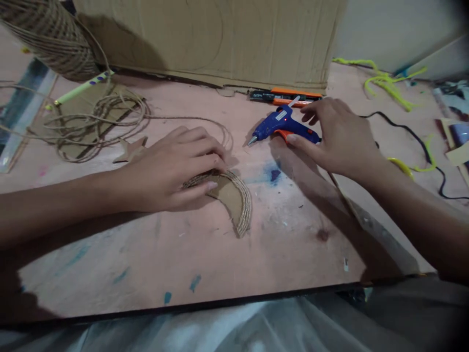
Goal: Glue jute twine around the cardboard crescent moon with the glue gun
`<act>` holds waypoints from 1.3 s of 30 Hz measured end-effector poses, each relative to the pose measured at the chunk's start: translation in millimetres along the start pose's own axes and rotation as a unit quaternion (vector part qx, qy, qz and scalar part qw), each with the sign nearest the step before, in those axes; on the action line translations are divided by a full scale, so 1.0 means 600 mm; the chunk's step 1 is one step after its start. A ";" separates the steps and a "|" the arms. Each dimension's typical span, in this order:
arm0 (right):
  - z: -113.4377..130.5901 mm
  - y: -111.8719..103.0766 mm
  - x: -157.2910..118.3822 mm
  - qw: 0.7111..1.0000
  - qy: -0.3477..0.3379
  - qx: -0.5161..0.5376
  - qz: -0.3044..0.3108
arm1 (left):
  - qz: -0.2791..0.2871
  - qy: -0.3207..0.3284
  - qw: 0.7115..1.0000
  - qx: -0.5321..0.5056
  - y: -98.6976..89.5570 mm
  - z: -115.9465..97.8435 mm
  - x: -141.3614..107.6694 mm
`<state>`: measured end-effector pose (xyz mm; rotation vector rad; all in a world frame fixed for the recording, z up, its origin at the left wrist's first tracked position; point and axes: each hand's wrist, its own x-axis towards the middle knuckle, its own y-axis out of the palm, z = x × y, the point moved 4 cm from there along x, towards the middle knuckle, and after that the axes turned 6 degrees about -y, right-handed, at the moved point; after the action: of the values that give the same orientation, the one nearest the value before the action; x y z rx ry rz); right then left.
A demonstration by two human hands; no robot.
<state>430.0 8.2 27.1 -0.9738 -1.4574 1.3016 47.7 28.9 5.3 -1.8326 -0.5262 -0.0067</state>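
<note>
My left hand holds a cardboard crescent flat on the table, its fingers over the upper left end. Rows of twine line the outer curve of the crescent. My right hand is at the handle of a blue glue gun, its thumb and fingers apart on either side. The glue gun lies on the table with its nozzle to the lower left and a small red light lit. A loose strand of twine runs from my left hand to a tangled heap.
A large twine spool stands at the back left, near a cardboard star. An upright cardboard sheet borders the back. Orange-and-black cutters lie before it. Yellow-green strands and a black cord are at right.
</note>
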 end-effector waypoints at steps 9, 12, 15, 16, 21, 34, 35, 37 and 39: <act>0.009 0.017 0.074 0.988 0.108 0.018 0.106 | 0.064 0.019 0.997 0.049 -0.027 0.017 0.011; 0.000 0.020 0.070 0.991 0.104 0.029 0.079 | 0.077 0.017 0.995 0.063 -0.031 0.014 0.013; 0.010 0.016 0.055 0.994 0.095 0.048 0.002 | 0.074 0.020 0.995 0.057 -0.031 0.010 0.012; 0.019 0.013 0.047 0.994 0.089 0.056 -0.030 | 0.076 0.019 0.996 0.049 -0.030 0.010 0.011; 0.091 0.006 -0.001 0.980 0.006 0.115 -0.160 | 0.085 0.035 0.996 -0.014 -0.021 0.018 0.005; 0.141 0.042 -0.034 0.981 -0.033 0.106 -0.158 | 0.000 0.049 0.996 -0.072 -0.008 0.021 -0.005; 0.141 0.041 -0.036 0.981 -0.033 0.103 -0.160 | 0.000 0.049 0.997 -0.057 -0.008 0.022 -0.006; 0.144 0.040 -0.037 0.981 -0.038 0.102 -0.158 | 0.000 0.060 0.998 -0.015 -0.009 0.023 -0.009; 0.147 0.039 -0.037 0.981 -0.046 0.103 -0.158 | -0.015 0.086 0.996 0.027 -0.011 0.021 -0.012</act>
<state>350.0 -33.0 -0.1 -0.5279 -1.4445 1.2446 35.8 39.2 5.1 -1.7531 -0.4272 -0.1682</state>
